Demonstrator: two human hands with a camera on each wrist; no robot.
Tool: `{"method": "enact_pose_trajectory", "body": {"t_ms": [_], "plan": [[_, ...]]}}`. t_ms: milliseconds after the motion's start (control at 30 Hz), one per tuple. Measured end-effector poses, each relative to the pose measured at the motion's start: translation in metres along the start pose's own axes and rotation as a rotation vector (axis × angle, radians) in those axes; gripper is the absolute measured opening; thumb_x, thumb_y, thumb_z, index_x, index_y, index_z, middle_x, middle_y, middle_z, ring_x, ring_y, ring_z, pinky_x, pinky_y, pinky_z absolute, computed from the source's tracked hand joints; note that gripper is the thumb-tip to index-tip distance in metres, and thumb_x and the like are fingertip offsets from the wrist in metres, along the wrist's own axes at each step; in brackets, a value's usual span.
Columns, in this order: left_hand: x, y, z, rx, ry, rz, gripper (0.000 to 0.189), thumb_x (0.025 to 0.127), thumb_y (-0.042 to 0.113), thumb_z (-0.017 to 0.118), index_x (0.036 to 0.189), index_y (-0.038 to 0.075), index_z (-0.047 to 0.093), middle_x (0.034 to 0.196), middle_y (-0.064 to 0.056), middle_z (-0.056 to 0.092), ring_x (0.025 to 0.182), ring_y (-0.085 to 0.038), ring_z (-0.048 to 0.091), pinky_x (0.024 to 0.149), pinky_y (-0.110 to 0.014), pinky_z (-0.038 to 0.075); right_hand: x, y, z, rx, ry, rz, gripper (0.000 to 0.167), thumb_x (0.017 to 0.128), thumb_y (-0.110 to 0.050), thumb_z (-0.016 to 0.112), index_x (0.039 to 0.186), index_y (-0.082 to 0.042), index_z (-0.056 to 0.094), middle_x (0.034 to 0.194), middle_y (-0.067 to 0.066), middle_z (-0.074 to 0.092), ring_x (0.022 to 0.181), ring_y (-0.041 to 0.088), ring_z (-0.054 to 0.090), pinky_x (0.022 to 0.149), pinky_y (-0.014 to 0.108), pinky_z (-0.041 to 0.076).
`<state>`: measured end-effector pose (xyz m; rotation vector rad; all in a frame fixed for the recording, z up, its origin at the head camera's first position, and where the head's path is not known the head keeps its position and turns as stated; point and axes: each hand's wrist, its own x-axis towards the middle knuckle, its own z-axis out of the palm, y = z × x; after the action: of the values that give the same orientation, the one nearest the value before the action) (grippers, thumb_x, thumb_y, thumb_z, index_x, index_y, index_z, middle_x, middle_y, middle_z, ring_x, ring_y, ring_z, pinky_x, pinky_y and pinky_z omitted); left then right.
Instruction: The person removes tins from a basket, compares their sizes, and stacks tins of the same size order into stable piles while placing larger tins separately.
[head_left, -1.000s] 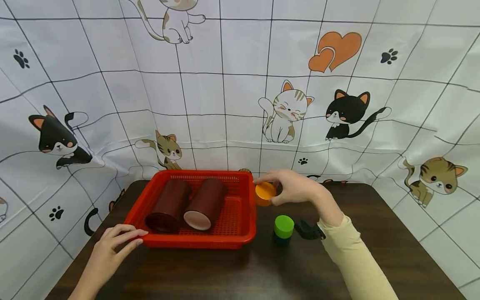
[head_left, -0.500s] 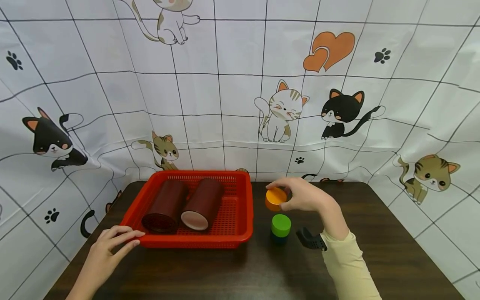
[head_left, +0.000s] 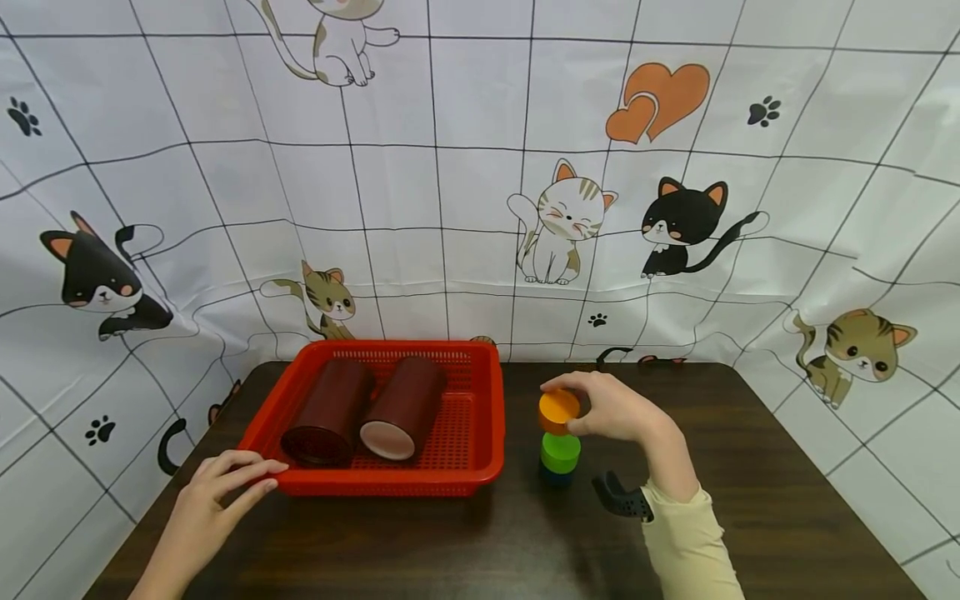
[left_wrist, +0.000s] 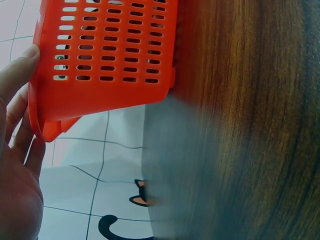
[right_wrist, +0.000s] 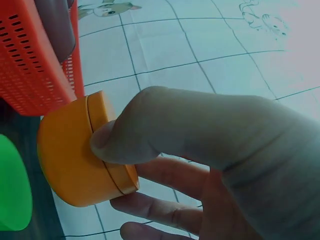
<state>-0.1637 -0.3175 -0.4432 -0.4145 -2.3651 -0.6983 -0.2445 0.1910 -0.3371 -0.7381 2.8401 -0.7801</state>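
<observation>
My right hand (head_left: 618, 408) pinches a small round orange jar (head_left: 558, 408) by its sides, thumb on one side and fingers on the other. A lid seam circles the jar (right_wrist: 75, 150) in the right wrist view. It hangs just above a green round piece (head_left: 560, 454), which sits on a dark blue one (head_left: 557, 477) on the table; a narrow gap shows between orange and green. My left hand (head_left: 206, 508) grips the front left corner of a red plastic basket (head_left: 375, 482), with its rim between thumb and fingers in the left wrist view.
Two dark brown cylinders lie side by side in the basket: the left one (head_left: 330, 412) and the right one (head_left: 405, 408) with a pale end. The dark wooden table (head_left: 450, 550) meets a white cat-print curtain (head_left: 480, 208) behind it.
My right hand has carried the orange jar from beside the basket's right rim, rightward and toward me, over the green piece. The left hand keeps its place on the basket.
</observation>
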Motion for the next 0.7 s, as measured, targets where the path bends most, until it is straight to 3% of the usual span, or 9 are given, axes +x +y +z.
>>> {"method": "enact_pose_trajectory", "body": {"t_ms": [700], "plan": [[0.0006, -0.0002, 0.0003, -0.005, 0.007, -0.006, 0.036, 0.075, 0.007, 0.083, 0.101, 0.032, 0.078, 0.100, 0.015, 0.061, 0.099, 0.012, 0.037, 0.077, -0.020, 0.033, -0.0072, 0.0050, 0.0084, 0.005, -0.025, 0.054, 0.048, 0.080, -0.005, 0.073, 0.127, -0.015, 0.064, 0.119, 0.006, 0.067, 0.098, 0.019, 0.059, 0.089, 0.038, 0.052]]}}
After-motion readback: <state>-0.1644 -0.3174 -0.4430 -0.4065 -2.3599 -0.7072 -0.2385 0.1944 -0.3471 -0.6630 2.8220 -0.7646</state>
